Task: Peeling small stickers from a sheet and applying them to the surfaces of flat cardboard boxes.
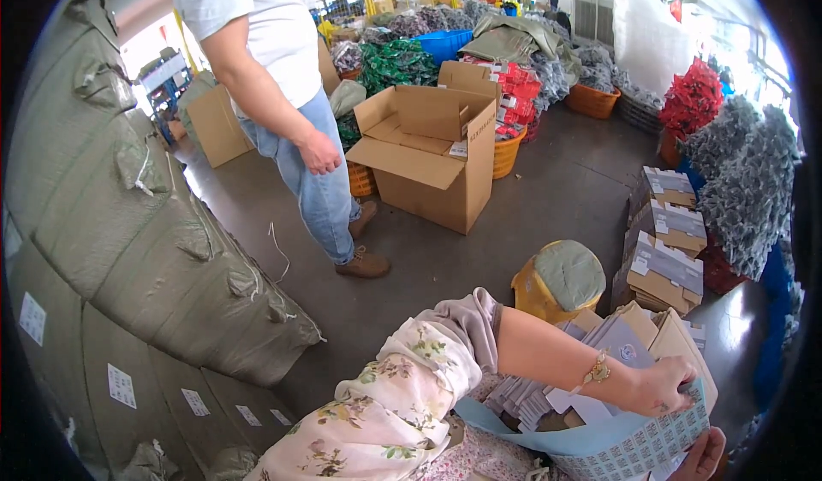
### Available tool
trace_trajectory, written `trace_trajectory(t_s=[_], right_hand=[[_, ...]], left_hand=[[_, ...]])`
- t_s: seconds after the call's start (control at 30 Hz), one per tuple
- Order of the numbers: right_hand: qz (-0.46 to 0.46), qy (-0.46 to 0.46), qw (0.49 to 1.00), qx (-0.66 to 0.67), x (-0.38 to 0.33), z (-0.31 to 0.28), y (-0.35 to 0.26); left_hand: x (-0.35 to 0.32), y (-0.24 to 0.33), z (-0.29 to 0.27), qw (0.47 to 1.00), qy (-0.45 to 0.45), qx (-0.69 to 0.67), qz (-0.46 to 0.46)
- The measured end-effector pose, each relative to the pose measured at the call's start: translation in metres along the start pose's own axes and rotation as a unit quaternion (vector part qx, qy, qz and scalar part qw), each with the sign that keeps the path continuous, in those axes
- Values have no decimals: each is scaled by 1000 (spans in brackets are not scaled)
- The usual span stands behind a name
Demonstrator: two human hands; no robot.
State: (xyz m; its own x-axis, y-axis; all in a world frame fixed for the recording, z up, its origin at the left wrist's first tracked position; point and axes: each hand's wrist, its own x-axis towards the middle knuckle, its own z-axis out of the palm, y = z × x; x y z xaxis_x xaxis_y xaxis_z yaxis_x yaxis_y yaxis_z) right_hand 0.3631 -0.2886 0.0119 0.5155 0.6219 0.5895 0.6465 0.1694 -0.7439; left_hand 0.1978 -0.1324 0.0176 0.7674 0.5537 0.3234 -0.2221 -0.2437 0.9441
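Note:
My left hand (664, 385), a bracelet on its wrist, reaches across from the left. Its fingers are pinched at the upper right edge of a light blue sheet of labels (632, 448), printed with rows of small stickers. Whether a single label is between the fingertips I cannot make out. Low in the view, my right hand (705, 454) grips the sheet's lower right edge, partly cut off by the picture's rim. Just beyond the sheet lie several flat, folded grey-and-brown cartons (522, 402), loosely heaped.
Ahead stands an open cardboard box (432, 177), a person (295, 96) beside it. A yellow stool (556, 280) with a grey-green top is near the cartons. Bundled flat cartons (664, 263) stand at right. Large wrapped bales (163, 250) fill the left; baskets of grey, green and red goods line the back.

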Motion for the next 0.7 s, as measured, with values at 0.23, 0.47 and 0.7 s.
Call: trace_trajectory(t_s=[0.23, 0.47, 0.7], right_hand=[[-8, 0, 1000, -15, 2, -1, 5], [0, -6, 1000, 4, 1, -3, 4], [1, -16, 1000, -1, -4, -2, 6]], left_hand=[[0, 2, -2, 1000, -13, -5, -22], [-3, 1, 1, 984, -58, -158, -53], [-4, -7, 2, 978, -73, -182, -78]])
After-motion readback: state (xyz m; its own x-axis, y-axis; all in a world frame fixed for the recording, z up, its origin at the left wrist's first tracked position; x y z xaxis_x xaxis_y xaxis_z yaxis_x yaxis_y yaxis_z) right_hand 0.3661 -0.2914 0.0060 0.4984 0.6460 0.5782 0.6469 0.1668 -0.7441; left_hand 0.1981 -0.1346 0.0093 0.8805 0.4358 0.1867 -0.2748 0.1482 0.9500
